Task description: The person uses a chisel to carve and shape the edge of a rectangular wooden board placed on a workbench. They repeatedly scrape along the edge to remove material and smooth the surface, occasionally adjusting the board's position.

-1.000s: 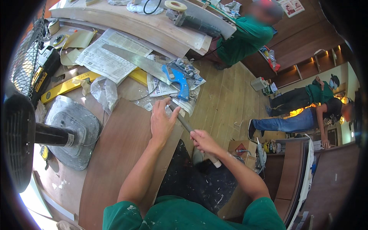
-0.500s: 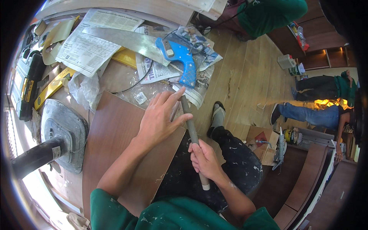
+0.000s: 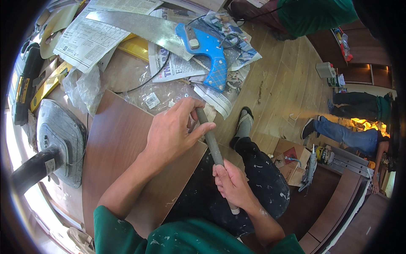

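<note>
My left hand (image 3: 175, 131) grips the far end of a long grey file (image 3: 211, 146) that lies along the right edge of a brown laminate board (image 3: 122, 152). My right hand (image 3: 230, 184) is closed around the file's near end, by its pale handle. The board lies flat on the workbench and overhangs my dark, paint-spattered trouser leg (image 3: 258, 182).
A handsaw with a blue handle (image 3: 207, 51) lies on newspapers (image 3: 177, 67) beyond the board. A grey metal base with a black pole (image 3: 59, 135) stands at the left, yellow levels (image 3: 46, 84) behind it. Cardboard box (image 3: 292, 163) on the wooden floor; other people at the right and top.
The view has tilted down and closer. My hands slid the file along the board's edge, and my left hand went from resting flat to gripping the file's tip.
</note>
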`<state>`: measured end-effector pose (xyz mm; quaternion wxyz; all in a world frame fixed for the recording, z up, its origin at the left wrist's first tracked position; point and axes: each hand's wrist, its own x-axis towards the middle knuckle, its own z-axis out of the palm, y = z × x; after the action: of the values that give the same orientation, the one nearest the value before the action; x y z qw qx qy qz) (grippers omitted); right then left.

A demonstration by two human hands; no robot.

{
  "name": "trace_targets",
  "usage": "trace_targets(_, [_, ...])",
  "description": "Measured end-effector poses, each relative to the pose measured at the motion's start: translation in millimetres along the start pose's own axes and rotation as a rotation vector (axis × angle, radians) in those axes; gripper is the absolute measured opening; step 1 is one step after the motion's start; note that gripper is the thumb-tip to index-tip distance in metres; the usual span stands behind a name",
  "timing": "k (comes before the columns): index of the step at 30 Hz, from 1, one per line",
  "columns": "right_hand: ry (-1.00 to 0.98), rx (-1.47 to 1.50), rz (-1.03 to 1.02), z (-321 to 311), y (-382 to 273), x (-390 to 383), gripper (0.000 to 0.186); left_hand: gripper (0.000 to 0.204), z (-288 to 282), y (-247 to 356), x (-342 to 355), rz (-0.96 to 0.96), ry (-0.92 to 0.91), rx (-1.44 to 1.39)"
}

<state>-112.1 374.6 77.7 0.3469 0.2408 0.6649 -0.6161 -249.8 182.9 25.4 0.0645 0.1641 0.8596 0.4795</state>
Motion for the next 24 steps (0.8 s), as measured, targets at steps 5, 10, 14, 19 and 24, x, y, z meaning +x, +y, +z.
trace_targets(5, [-0.018,0.003,-0.005,-1.5,2.2,-0.9,0.03,0.047,-0.4,3.1,0.2,-0.006,-0.002,0.006])
trace_targets(10, [-0.053,0.052,0.04,-2.3,-2.7,-0.4,0.03,0.043,-0.2,5.4,0.9,-0.033,-0.006,0.022])
trace_targets(14, [-0.092,0.061,0.064,-7.8,-7.6,1.3,0.031,0.043,2.7,5.7,0.8,-0.059,0.019,0.026])
trace_targets(19, [-0.079,-0.015,0.021,-7.3,-7.7,1.5,0.033,0.041,3.9,7.7,-0.4,-0.076,0.021,0.048])
trace_targets(24, [-0.07,-0.041,0.037,-10.4,-8.8,5.5,0.033,0.039,5.8,9.6,0.1,-0.12,0.044,0.022])
